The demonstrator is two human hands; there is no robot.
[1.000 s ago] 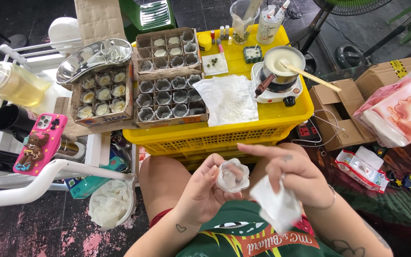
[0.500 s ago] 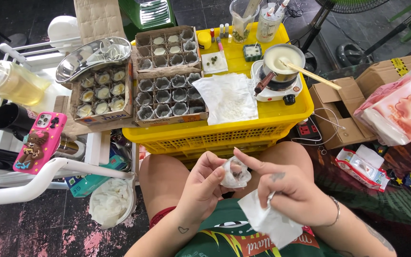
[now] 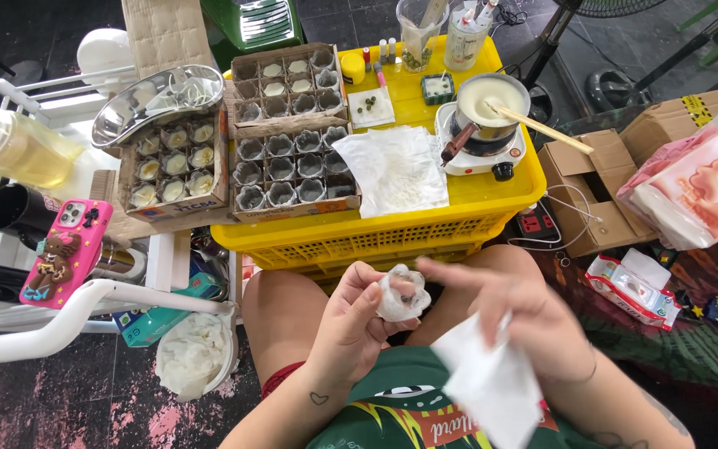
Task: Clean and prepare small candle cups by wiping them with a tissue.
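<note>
In the head view, a small translucent scalloped mould [image 3: 402, 293] is pinched over the lap in the left hand [image 3: 357, 326], its fingers [image 3: 373, 293] closed about the rim. A white tissue [image 3: 492, 384] is gripped in the curled right hand [image 3: 518, 320], whose index finger is stretched toward the mould. The mould is probably best wiped with a light pinch, so that its soft wall is not crushed, and turned so every flute is reached. Further moulds are seen in cardboard trays [image 3: 292, 166] on the yellow crate [image 3: 400, 237] ahead.
</note>
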